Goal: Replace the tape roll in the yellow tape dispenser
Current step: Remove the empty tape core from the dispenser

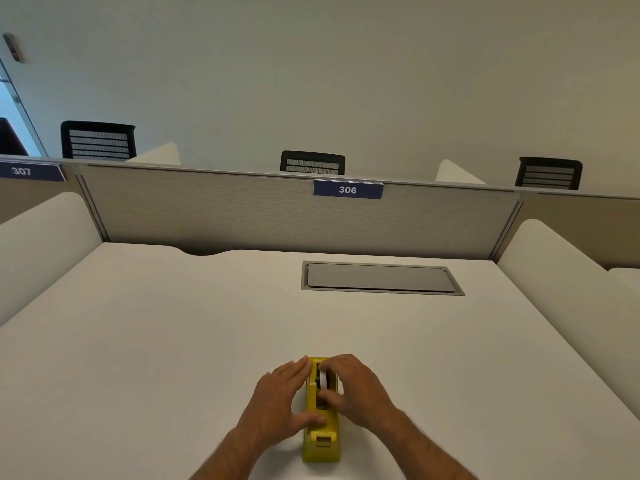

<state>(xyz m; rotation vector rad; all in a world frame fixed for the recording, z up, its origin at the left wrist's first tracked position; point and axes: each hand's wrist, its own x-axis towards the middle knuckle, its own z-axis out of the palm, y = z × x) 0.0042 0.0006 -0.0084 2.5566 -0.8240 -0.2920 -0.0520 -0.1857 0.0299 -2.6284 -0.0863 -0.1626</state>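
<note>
Yellow tape dispenser point(321, 422) sits near the front edge of the white desk point(156, 334), its cutter end toward the person, with a white tape roll point(323, 380) standing in the well. If the roll goes in crooked, its core could miss the slots and jam; a push might also slide the dispenser. Left hand point(282, 398) lies flat and open against the dispenser's side, thumb on top. Right hand point(353, 388) pinches the roll between thumb and curled fingers, apparently gripping it, though blur hides the contact.
</note>
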